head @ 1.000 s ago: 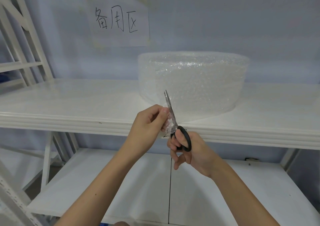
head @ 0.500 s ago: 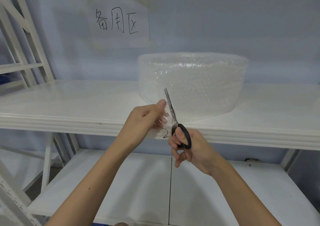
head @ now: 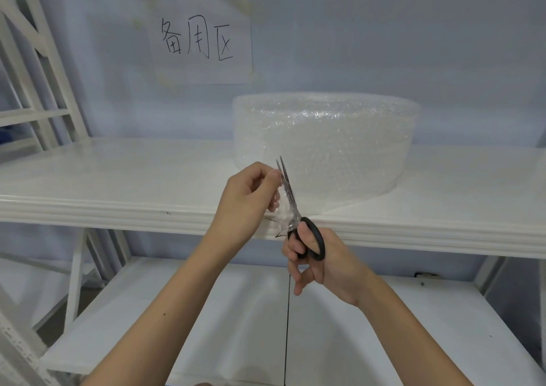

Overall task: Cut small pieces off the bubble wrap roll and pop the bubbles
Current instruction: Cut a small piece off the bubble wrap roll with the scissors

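With my left hand (head: 246, 192) pinching the clear bubble wrap strip (head: 284, 208) taut off the big translucent roll (head: 339, 137) on the white shelf (head: 118, 184), my right hand (head: 319, 263) gripping the black-handled scissors (head: 298, 223) should close in short, straight snips

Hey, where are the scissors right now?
In the head view, just right of centre: the right hand grips the scissors by their black handles at the shelf edge, blades pointing up beside the left hand, before the bubble wrap roll.
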`<state>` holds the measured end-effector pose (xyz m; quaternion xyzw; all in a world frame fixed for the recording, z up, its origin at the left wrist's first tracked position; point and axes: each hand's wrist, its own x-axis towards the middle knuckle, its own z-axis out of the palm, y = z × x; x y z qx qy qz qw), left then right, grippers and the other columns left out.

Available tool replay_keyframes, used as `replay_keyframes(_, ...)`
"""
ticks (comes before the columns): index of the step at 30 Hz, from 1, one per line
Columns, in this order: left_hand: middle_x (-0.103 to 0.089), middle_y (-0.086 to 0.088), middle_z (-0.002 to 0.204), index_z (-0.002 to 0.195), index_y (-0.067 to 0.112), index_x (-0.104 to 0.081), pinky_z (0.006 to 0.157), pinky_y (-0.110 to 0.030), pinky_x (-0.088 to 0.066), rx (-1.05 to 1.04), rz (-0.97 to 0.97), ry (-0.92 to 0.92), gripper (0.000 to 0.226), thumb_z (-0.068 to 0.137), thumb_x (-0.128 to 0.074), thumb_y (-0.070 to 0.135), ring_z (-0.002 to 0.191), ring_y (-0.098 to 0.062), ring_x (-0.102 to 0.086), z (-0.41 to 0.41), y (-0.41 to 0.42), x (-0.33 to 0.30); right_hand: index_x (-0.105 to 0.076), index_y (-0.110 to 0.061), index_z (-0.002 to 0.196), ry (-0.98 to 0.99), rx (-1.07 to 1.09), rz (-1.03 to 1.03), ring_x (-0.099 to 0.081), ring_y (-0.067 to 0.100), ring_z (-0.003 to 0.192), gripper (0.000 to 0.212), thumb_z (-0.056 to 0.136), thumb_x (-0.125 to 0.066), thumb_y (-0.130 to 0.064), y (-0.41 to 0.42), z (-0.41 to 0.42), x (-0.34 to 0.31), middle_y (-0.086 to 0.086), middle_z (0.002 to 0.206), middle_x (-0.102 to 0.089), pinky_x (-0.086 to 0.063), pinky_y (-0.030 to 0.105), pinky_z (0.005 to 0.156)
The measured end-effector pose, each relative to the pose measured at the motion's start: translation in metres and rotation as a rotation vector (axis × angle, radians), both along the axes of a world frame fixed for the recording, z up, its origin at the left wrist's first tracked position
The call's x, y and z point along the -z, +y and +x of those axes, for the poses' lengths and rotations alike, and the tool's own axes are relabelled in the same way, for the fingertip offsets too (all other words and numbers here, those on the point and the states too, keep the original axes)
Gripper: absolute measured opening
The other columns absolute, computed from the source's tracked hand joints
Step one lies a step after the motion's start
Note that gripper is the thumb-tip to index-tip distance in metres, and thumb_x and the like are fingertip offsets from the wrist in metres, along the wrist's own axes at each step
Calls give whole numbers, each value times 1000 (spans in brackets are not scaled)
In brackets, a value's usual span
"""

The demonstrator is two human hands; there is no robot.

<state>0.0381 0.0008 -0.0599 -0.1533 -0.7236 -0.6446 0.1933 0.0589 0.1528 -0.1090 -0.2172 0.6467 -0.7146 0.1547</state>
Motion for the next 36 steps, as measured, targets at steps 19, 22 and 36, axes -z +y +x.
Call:
replay_keyframes(19, -49, 9, 52, 71, 7, -58, 55, -20, -44, 5, 40, 2, 29, 99, -50, 13, 50, -8, -46, 2, 3, 1, -44, -13, 64, 13, -36, 13, -48, 24, 56, 40, 78, -56, -48, 7, 9, 18, 4, 73, -43, -53, 38, 55)
replay_keyframes(22, -49, 8, 53, 69, 10, -58, 56, -21, -45, 8, 29, 2, 30, 98, -51, 12, 51, -9, -46, 4, 3, 1, -46, -15, 62, 27, -24, -8, -48, 24, 56, 41, 79, -56, -51, 5, 7, 14, 4, 73, -43, -53, 36, 53)
replay_keyframes(36, -50, 7, 55, 69, 15, -58, 57, -12, -42, 33, -23, 28, 30, 98, -52, 11, 55, -4, -47, 15, 3, 2, -49, -19, 59, 57, 7, -19, -49, 19, 51, 41, 85, -52, -51, -5, -4, -10, -1, 67, -49, -53, 33, 50)
